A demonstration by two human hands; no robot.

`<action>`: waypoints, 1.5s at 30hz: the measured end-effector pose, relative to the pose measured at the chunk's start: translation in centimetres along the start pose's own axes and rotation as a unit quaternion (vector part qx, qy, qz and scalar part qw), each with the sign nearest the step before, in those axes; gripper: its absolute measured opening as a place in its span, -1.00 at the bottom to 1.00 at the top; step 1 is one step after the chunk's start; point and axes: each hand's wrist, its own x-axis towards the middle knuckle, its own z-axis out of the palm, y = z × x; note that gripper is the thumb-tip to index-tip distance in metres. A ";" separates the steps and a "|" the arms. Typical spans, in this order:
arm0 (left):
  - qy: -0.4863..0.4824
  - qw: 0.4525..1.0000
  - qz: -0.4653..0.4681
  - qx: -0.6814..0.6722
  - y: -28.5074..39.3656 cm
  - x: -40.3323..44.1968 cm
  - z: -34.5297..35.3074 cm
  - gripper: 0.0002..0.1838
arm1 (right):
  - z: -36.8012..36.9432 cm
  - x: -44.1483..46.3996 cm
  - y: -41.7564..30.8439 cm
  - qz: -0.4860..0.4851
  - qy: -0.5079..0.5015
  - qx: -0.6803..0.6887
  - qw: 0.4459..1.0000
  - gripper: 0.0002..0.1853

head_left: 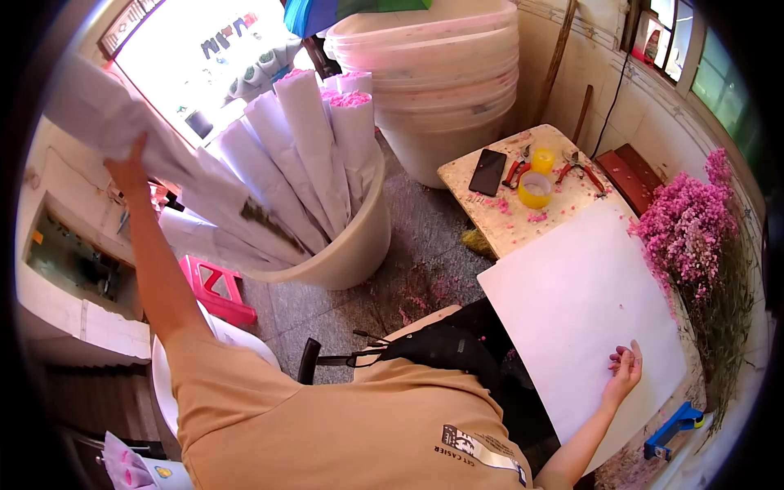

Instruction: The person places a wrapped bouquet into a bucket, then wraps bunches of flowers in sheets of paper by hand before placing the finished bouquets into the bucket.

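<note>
My left hand [129, 167], at the end of my outstretched arm, is wrapped round a long white paper-wrapped bundle [167, 155]. Dark stems stick out at its lower end, over the big white tub [343, 265]. Several more paper cones [306, 139], some with pink flowers showing at the top, stand in that tub. At the right, my right hand [627, 366] is over a large white paper sheet [572, 318] on the table, palm turned up, fingers apart and slightly curled, holding nothing.
On the wooden table [465, 171] are a phone [487, 171], red-handled pruners [517, 173] and a yellow tape roll [535, 189]. Pink flowers [686, 220] lie at the right edge, near a blue tape dispenser [674, 429]. Stacked tubs [425, 73] and a pink stool [216, 290] stand on the floor.
</note>
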 end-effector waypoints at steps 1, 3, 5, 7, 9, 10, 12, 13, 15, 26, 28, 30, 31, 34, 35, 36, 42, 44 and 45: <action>0.010 0.998 -0.053 0.023 -1.3 -2.1 -0.6 0.08 | -0.2 0.1 0.3 -0.001 -0.008 -0.011 1.000 -0.53; -0.022 0.998 -0.060 -0.022 -7.3 -6.3 -1.4 0.08 | -0.3 0.3 0.3 -0.002 -0.019 -0.023 1.000 -0.52; -0.051 0.998 -0.041 0.025 -11.8 -10.3 -2.3 0.04 | 0.1 -0.1 -0.2 -0.002 -0.011 -0.011 1.000 -0.52; -0.075 0.988 -0.134 -0.021 -16.9 -16.5 -2.3 -0.05 | 0.1 -0.1 -0.1 -0.008 -0.009 -0.004 1.000 -0.53; -0.089 0.935 -0.343 -0.007 -19.0 -20.3 -3.3 -0.12 | 0.1 -0.3 0.1 -0.014 -0.005 0.005 1.000 -0.54; -0.078 0.883 -0.462 0.011 -17.8 -21.8 -3.7 -0.13 | 0.1 -0.4 0.0 -0.017 -0.001 -0.002 1.000 -0.55; -0.106 0.873 -0.471 -0.064 -19.8 -23.2 -3.7 -0.06 | 0.4 -0.5 0.1 -0.019 0.006 -0.007 1.000 -0.56; -0.109 0.873 -0.471 -0.066 -20.3 -23.5 -3.5 -0.06 | 0.3 -0.6 0.1 -0.014 0.009 -0.008 1.000 -0.56; -0.034 0.883 -0.464 -0.066 -18.8 -24.1 -3.7 -0.01 | 0.2 -0.5 0.0 -0.009 0.007 -0.012 1.000 -0.57; 0.050 0.925 -0.365 -0.095 -28.9 -23.7 -1.6 -0.12 | 0.3 -0.2 0.4 -0.001 0.011 -0.103 0.995 -0.60; 0.103 0.934 -0.335 -0.076 -26.8 -23.4 -1.1 -0.32 | 0.1 -0.1 0.6 -0.004 0.010 -0.118 0.993 -0.61; 0.057 0.925 -0.366 0.082 -23.2 -20.8 -1.6 -0.43 | 0.1 0.2 1.2 -0.010 0.010 -0.129 0.992 -0.61; 0.042 0.916 -0.375 0.134 -21.9 -19.3 -2.1 -0.47 | -0.2 0.4 1.6 -0.004 0.013 -0.125 0.992 -0.62; 0.035 0.935 -0.348 -0.065 -24.2 -16.0 -3.5 -0.59 | -0.6 0.9 1.6 0.005 0.017 -0.129 0.992 -0.63; -0.142 0.979 -0.095 0.107 -27.9 -14.5 -5.5 -0.60 | -0.7 0.8 1.8 0.012 0.016 -0.130 0.991 -0.63; -0.306 0.899 0.171 0.264 -30.0 -13.9 -6.7 -0.61 | -0.6 0.6 1.8 0.016 0.013 -0.133 0.991 -0.63; -0.120 0.819 -0.560 -0.040 -32.9 -28.0 -1.8 -0.63 | -0.5 -0.1 2.3 -0.008 0.054 -0.152 0.987 -0.64; -0.109 0.738 -0.664 -0.052 -32.4 -34.7 -1.3 -0.61 | -0.8 -0.6 2.6 -0.010 0.038 -0.129 0.991 -0.65; -0.159 0.674 -0.716 -0.089 -31.4 -37.1 -1.6 -0.70 | -0.9 -1.0 2.6 -0.008 0.043 -0.128 0.991 -0.65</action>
